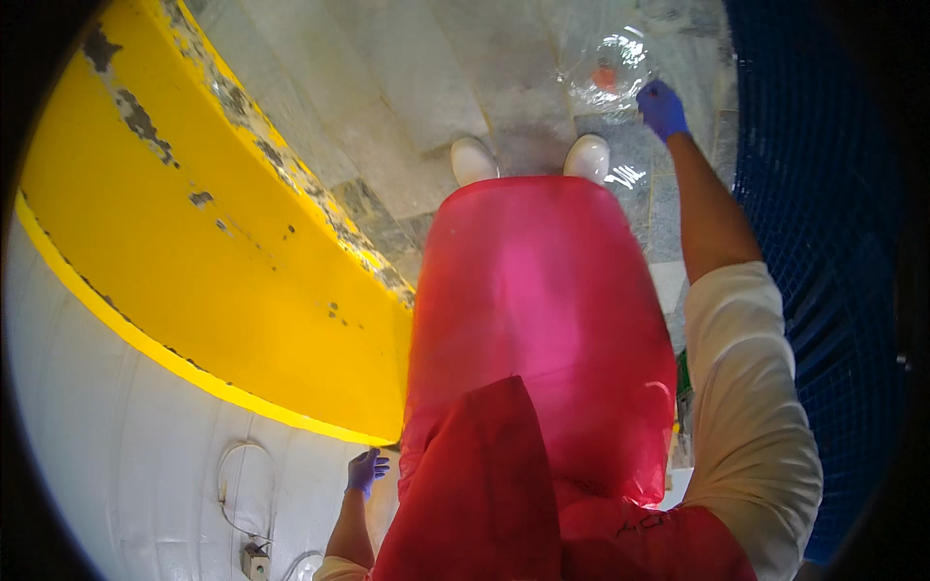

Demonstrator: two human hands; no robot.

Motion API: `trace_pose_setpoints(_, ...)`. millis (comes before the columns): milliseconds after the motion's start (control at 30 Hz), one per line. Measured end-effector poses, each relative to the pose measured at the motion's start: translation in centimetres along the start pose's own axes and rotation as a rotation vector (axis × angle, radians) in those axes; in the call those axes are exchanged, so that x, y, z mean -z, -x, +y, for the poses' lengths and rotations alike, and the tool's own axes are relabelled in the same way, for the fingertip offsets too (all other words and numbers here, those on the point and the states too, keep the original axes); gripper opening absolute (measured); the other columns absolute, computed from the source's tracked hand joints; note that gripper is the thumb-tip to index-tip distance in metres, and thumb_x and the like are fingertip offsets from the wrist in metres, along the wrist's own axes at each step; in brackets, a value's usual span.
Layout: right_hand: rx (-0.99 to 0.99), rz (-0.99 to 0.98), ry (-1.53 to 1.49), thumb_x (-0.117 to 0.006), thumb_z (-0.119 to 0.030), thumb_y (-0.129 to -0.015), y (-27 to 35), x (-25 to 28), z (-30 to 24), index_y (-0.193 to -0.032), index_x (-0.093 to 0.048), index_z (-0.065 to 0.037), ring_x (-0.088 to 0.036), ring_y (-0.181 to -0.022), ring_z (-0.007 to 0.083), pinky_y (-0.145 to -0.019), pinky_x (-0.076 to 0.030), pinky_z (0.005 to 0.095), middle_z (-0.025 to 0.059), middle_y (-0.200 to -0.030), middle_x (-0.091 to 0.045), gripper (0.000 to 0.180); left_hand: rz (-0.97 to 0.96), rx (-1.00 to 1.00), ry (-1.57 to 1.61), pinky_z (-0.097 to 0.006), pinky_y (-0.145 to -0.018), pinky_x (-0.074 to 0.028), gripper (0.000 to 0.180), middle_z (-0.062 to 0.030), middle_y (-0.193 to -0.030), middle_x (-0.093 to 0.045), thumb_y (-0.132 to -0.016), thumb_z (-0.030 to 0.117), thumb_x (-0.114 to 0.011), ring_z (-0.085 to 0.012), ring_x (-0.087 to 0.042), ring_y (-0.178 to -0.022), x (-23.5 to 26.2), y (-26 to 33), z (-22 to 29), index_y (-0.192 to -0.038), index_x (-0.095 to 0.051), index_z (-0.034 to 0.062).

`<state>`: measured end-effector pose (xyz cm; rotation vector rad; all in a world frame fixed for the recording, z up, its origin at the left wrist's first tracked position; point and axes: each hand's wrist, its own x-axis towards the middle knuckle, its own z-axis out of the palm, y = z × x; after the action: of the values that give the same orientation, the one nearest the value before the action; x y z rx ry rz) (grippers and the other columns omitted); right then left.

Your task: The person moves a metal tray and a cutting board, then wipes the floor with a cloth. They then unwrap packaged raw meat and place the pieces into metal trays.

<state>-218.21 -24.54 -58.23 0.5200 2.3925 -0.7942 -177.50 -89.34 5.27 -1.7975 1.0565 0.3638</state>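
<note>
My right hand (664, 108), in a blue-purple glove, reaches out ahead on the right over the wet floor. Its fingers are curled closed, and what is in them, if anything, is hidden. Low on the left, my left hand (366, 472) in a similar glove hangs beside the end of a yellow barrier (232, 281), apart from it. Its fingers are loosely apart with nothing in them. A long red apron (542, 310) covers my front down to my white boots (586, 158).
The yellow barrier, its paint chipped, curves along my left before a white panelled wall (107, 436) with a cable loop (223, 484). Dark blue lattice-sided surfaces (823, 261) line my right. The tiled floor (436, 87) is wet and shiny, with an orange-red patch (604, 77).
</note>
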Motion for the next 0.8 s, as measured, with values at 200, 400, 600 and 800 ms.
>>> trace_pose_setpoints(200,-0.12,-0.153,0.054,-0.067,-0.036,-0.083,7.8,3.7,-4.5,-0.1,-0.057,-0.013,-0.063,-0.093,0.0377,-0.079,-0.049,0.0457,0.0181,-0.095,-0.067,0.03,0.033,-0.125,0.005,-0.031,-0.061,-0.051,0.038,-0.0166,-0.094,-0.07,-0.093,0.032,-0.058,-0.0211,-0.067,-0.07,0.8,1.2,3.2,-0.113,-0.059,-0.0003)
trace_pose_setpoints(400,-0.026,-0.078,0.208,-0.06,-0.04,-0.089,0.6,-2.9,-3.5,-0.119,-0.047,-0.015,-0.063,-0.094,0.0421,-0.079,-0.049,0.0511,0.0208,-0.098,-0.067,0.041,0.069,-0.062,-0.025,-0.032,-0.062,-0.051,0.038,-0.0163,-0.093,-0.07,-0.093,0.032,-0.057,-0.0218,-0.067,-0.069,3.9,0.7,3.5,-0.114,-0.059,0.0002)
trace_pose_setpoints(600,0.114,0.034,0.257,-0.043,-0.027,-0.093,-5.3,-8.3,-2.9,-0.115,-0.052,-0.007,-0.064,-0.084,0.0417,-0.075,-0.05,0.0523,0.0246,-0.095,-0.066,0.031,0.091,0.044,-0.09,-0.032,-0.063,-0.052,0.037,-0.0164,-0.095,-0.07,-0.095,0.031,-0.055,-0.0225,-0.068,-0.072,4.2,1.5,1.6,-0.114,-0.06,0.0002)
trace_pose_setpoints(800,0.012,-0.163,-0.001,-0.058,-0.03,-0.085,-5.9,-6.0,-3.1,-0.095,-0.06,-0.006,-0.067,-0.077,0.0263,-0.066,-0.052,0.0399,0.0153,-0.091,-0.068,0.026,0.068,-0.043,-0.23,-0.032,-0.063,-0.052,0.038,-0.0158,-0.096,-0.07,-0.096,0.032,-0.054,-0.0219,-0.068,-0.074,3.9,1.6,3.9,-0.114,-0.06,-0.0002)
